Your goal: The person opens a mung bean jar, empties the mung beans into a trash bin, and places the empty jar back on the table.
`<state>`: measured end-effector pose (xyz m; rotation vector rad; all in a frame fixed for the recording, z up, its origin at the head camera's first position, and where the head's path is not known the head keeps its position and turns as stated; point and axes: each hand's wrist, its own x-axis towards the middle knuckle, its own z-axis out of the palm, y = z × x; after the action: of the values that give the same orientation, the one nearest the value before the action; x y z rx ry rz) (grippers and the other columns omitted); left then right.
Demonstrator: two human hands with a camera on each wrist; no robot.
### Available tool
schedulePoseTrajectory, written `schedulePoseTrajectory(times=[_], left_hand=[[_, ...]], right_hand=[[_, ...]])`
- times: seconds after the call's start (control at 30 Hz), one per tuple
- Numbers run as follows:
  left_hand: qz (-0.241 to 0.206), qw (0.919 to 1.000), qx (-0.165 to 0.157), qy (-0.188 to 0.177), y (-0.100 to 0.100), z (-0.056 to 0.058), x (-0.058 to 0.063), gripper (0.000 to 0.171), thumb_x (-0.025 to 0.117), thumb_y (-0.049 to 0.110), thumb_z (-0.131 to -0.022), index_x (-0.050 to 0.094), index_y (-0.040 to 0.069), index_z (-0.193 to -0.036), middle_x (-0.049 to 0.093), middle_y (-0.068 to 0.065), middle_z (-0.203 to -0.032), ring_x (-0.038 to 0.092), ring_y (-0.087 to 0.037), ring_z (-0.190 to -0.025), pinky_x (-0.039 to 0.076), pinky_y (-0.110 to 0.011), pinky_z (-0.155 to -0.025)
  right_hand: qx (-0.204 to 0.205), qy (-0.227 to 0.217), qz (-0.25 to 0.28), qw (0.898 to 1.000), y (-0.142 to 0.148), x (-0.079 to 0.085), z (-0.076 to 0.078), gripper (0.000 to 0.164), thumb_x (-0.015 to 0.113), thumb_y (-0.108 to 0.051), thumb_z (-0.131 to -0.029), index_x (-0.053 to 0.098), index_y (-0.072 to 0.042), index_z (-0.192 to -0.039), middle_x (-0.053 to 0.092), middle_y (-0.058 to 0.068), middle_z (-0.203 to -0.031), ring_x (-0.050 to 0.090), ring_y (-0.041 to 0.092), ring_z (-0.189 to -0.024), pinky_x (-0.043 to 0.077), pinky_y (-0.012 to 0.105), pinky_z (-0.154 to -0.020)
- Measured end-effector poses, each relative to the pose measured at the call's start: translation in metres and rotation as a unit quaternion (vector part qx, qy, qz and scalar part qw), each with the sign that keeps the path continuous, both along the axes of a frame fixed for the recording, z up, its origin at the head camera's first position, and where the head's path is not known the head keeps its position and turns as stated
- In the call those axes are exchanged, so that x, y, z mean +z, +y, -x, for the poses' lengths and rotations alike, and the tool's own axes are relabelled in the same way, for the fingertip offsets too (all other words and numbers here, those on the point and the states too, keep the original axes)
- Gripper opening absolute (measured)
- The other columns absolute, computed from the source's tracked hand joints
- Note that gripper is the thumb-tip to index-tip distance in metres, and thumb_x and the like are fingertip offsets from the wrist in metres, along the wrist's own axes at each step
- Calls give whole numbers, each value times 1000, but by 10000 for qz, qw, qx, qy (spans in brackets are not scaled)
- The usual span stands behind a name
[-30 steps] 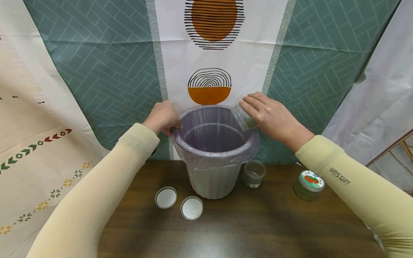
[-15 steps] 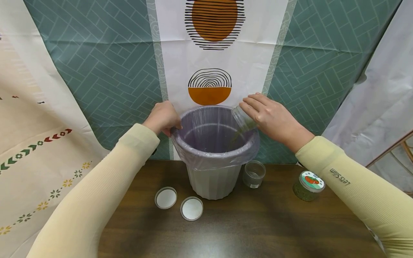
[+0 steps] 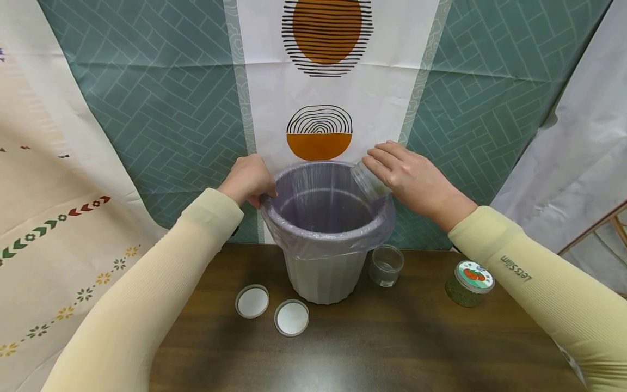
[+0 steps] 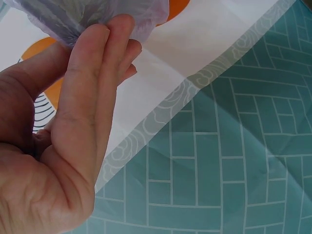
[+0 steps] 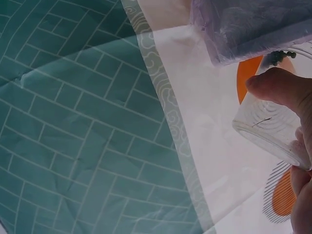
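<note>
A pale ribbed trash bin (image 3: 320,275), lined with a translucent purple bag (image 3: 338,247), stands on the table. At its left rim my left hand (image 3: 249,178) pinches the bag's folded edge between thumb and fingers; the left wrist view shows the bag (image 4: 92,17) at the fingertips. My right hand (image 3: 416,179) grips a clear plastic jar (image 3: 366,181), tipped mouth-down over the right side of the bin. Seen from the right wrist, the jar (image 5: 265,119) is nearly emptied, with a dark green clump (image 5: 280,57) near its mouth. The bin's bottom is hidden.
Two round lids (image 3: 252,301) with white discs lie left of the bin's base. An uncapped clear jar (image 3: 386,265) stands close to its right. Farther right sits a closed jar of green stuff (image 3: 469,284) with a tomato picture on top. A patterned cloth (image 3: 196,109) hangs behind.
Green bits were falling from the tipped jar half a second ago; now none show in the air, and the jar looks emptier. Both hands have stayed in place.
</note>
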<state>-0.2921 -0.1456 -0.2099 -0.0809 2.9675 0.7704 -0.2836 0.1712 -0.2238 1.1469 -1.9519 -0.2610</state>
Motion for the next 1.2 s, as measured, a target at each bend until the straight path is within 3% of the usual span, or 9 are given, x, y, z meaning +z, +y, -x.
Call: schedulePoseTrajectory(times=[1.2], left_hand=[[19,10000,-6,37,1,-1,0,26,71,13,-76,64,-7,-91,63,-20,-85,69,-26,-55,56,-31,-49]], right_hand=[[-43,-17,-477,9989,0,0,-2,57,63,16,-77,53,-2,-130,56,19,-128,49,32,-123,39,44,-106]])
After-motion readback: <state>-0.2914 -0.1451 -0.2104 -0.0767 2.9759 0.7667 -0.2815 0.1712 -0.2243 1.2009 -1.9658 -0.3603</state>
